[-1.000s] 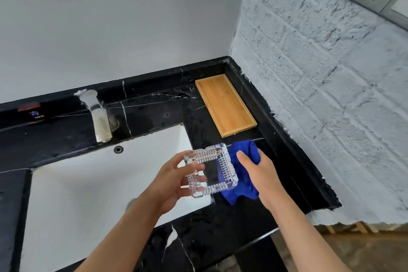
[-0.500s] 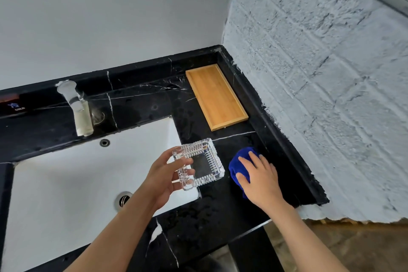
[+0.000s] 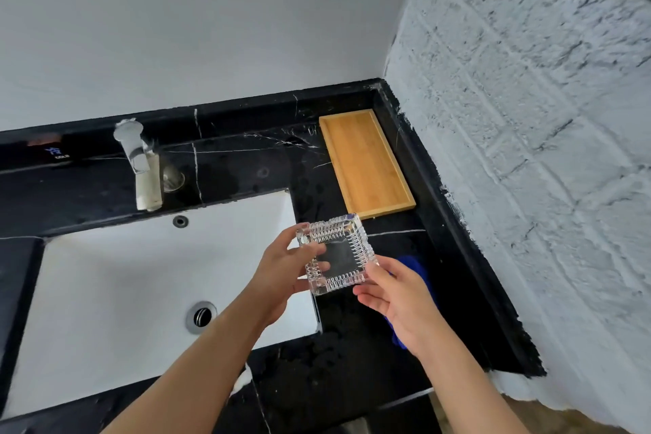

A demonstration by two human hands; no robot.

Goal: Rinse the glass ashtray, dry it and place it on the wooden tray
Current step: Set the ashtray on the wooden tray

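A square cut-glass ashtray (image 3: 338, 254) hangs in the air over the right edge of the sink, tilted toward me. My left hand (image 3: 281, 275) grips its left side, thumb on the rim. My right hand (image 3: 398, 299) touches its lower right corner with the fingertips, fingers spread. The blue cloth (image 3: 415, 268) lies on the black counter, mostly hidden under my right hand. The wooden tray (image 3: 366, 162) sits bare in the far right corner of the counter, just beyond the ashtray.
A white basin (image 3: 123, 292) with a drain (image 3: 201, 316) fills the counter's left. A chrome faucet (image 3: 141, 166) stands behind it. The black marble counter (image 3: 352, 363) ends at a white brick wall (image 3: 528, 151) on the right.
My right hand left the blue cloth on the counter and came up to the ashtray's lower right corner. The ashtray stays in my left hand.
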